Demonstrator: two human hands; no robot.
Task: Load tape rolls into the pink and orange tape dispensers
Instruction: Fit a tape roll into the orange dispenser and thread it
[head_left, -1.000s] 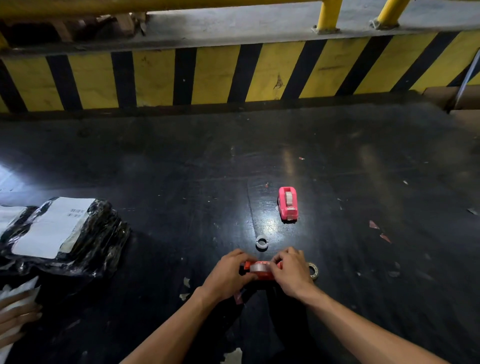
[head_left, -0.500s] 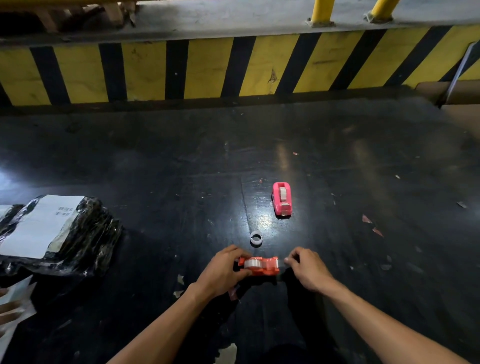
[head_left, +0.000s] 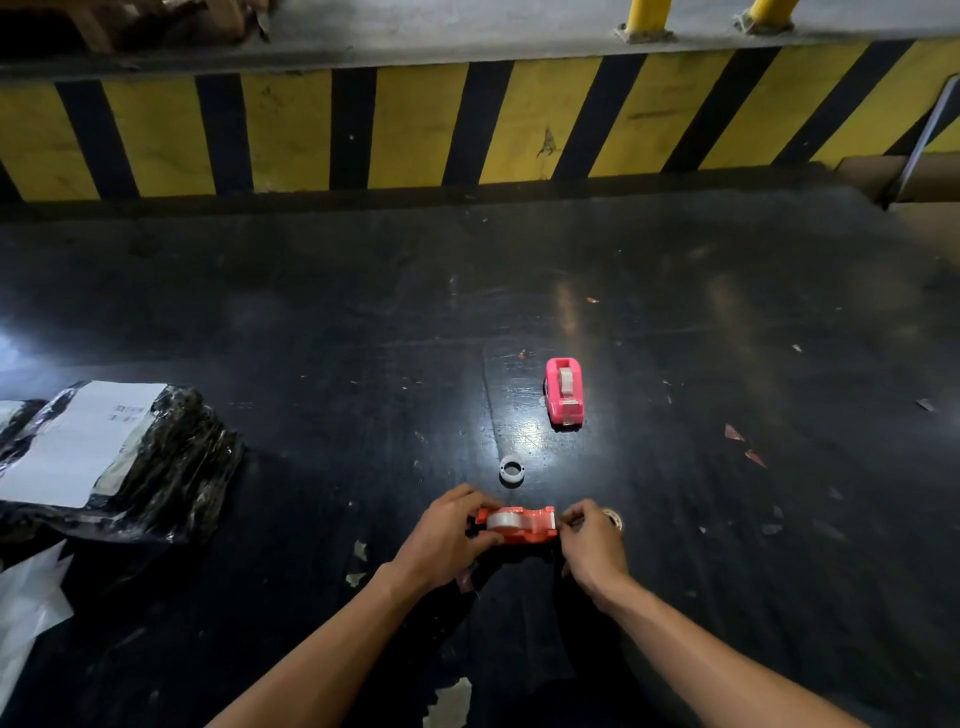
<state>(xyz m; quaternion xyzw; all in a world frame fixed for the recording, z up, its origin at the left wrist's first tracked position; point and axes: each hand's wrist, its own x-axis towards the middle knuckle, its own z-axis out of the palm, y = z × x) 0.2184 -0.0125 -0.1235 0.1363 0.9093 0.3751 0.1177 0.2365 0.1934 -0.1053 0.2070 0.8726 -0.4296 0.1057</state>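
Observation:
The orange tape dispenser (head_left: 519, 526) lies on its side on the black table (head_left: 311, 338), a clear tape roll seated in it. My left hand (head_left: 447, 538) grips its left end. My right hand (head_left: 589, 540) pinches at its right end, by the cutter. The pink tape dispenser (head_left: 564, 391) stands upright farther back, with a tape roll in it. A small white ring-shaped core (head_left: 511, 471) lies between the two dispensers. Another small ring (head_left: 614, 519) peeks out behind my right hand, mostly hidden.
A black plastic-wrapped parcel (head_left: 156, 478) with a white label lies at the left, white sheets below it. A yellow-and-black striped wall (head_left: 415, 124) borders the table's far edge. Small paper scraps (head_left: 743, 441) dot the surface at the right.
My right hand let go of the orange dispenser, drew a little to the right, then came back to pinch its right end. The left hand kept its grip.

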